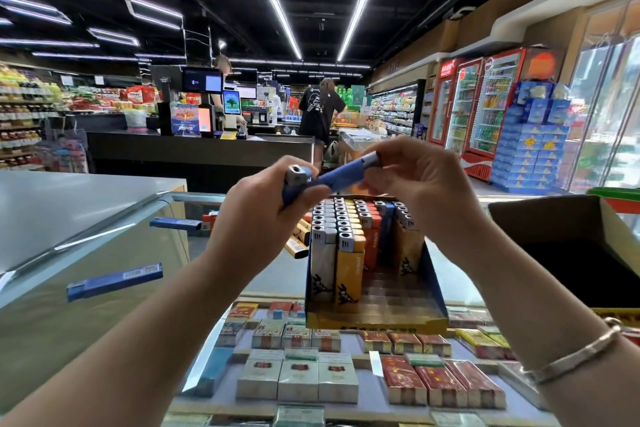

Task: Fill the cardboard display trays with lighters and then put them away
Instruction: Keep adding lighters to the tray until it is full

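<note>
A cardboard display tray (pixel 429 295) stands on the glass counter, partly filled with upright lighters (pixel 341 236) in white, yellow, orange and blue; its front right part holds none. Above it my left hand (pixel 263 218) grips an upright blue lighter (pixel 294 185) by its body. My right hand (pixel 419 177) holds a second blue lighter (pixel 349 173) lying sideways, its end touching the left one. Two loose blue lighters (pixel 114 282) (pixel 176 224) lie on the glass to the left.
The glass counter (pixel 104 253) covers rows of cigarette packs (pixel 298 378). An open dark cardboard box (pixel 568 236) sits at the right. More yellow lighters (pixel 299 239) lie behind the tray's left side. Beyond are a checkout desk, two people and drink fridges.
</note>
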`<state>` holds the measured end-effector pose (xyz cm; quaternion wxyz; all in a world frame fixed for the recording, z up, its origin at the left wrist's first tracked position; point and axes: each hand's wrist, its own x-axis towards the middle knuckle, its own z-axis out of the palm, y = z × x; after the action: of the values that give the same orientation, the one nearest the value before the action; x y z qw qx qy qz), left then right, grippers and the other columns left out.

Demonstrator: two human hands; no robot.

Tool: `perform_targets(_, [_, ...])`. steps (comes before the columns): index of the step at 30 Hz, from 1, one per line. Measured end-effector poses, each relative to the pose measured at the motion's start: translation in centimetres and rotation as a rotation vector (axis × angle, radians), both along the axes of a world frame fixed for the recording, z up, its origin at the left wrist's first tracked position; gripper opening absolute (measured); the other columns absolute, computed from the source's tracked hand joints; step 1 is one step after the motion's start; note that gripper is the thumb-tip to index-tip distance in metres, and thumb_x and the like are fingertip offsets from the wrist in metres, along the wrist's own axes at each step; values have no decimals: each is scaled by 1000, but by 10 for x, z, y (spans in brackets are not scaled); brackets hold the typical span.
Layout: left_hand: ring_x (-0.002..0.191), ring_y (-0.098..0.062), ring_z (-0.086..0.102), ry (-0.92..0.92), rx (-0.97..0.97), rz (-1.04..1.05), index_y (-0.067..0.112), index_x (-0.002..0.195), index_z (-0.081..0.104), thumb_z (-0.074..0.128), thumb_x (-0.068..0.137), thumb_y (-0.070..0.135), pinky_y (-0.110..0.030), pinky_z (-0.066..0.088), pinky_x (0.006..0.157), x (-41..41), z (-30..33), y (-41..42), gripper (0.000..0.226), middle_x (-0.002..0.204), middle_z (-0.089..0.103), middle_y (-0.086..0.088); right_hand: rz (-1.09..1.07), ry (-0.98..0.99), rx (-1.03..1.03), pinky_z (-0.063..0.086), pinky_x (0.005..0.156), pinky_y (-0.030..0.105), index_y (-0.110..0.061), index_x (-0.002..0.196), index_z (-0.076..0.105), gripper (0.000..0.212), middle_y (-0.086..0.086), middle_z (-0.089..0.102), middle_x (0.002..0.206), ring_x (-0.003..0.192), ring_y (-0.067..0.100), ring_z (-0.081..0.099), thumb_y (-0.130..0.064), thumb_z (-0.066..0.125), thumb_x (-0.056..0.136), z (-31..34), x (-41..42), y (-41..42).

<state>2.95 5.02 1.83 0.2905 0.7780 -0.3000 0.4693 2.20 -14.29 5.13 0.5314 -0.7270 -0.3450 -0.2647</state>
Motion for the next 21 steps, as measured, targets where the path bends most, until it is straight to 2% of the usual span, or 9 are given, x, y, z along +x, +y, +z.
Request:
perform_targets(4, [44,-15,47,58,-176,15,13,73,49,45,90,40,-36,39,43,2,-1,5,32,52,49,1,-39,56,234,54,56,21,-18,88,63,25,-1,64,79,59,6,61,4,53,88,6,-1,-13])
perform_targets(6, [44,-17,43,119,-209,3,12,70,46,41,90,36,-40,38,46,4,-3,4,32,51,45,0,-137,54,230,49,50,21,-23,89,63,27,-2,61,77,56,3,56,1,50,90,8,1,-21])
perform_targets(9, [47,-20,41,196,-191,13,11,71,47,38,88,35,-43,39,48,5,-6,2,31,51,42,1,-226,61,108,47,47,17,-23,91,62,26,0,60,76,52,1,53,1,52,90,6,6,-27])
perform_targets(13, [52,-19,43,223,-158,21,13,73,49,37,87,36,-45,41,51,7,-8,1,30,57,43,4,-401,-14,-202,53,62,27,-10,108,66,23,-4,61,81,66,11,56,-2,59,87,-4,16,-26])
perform_targets(14, [55,-18,45,215,-141,35,14,75,50,37,87,38,-45,43,53,7,-8,1,30,61,46,3,-436,-30,-265,51,64,26,-10,109,66,24,-3,61,83,69,12,56,-3,61,86,-7,18,-26])
perform_targets(17, [64,-15,52,176,-96,57,20,87,58,40,89,46,-42,49,57,7,-9,1,31,74,50,6,-482,-45,-376,44,66,15,-12,107,67,24,2,64,92,78,12,56,-5,65,84,-13,23,-25])
perform_targets(19, [63,-13,51,168,-75,62,19,97,63,42,89,52,-41,50,56,7,-10,2,40,78,51,6,-486,-29,-431,40,66,14,-12,107,67,24,2,64,93,82,12,55,-6,65,84,-17,25,-25])
perform_targets(21, [61,-13,50,164,-59,81,19,104,65,45,85,47,-41,51,55,8,-10,3,39,83,52,3,-493,-14,-466,40,68,17,-11,106,68,24,2,64,93,83,14,54,-7,66,83,-19,27,-25])
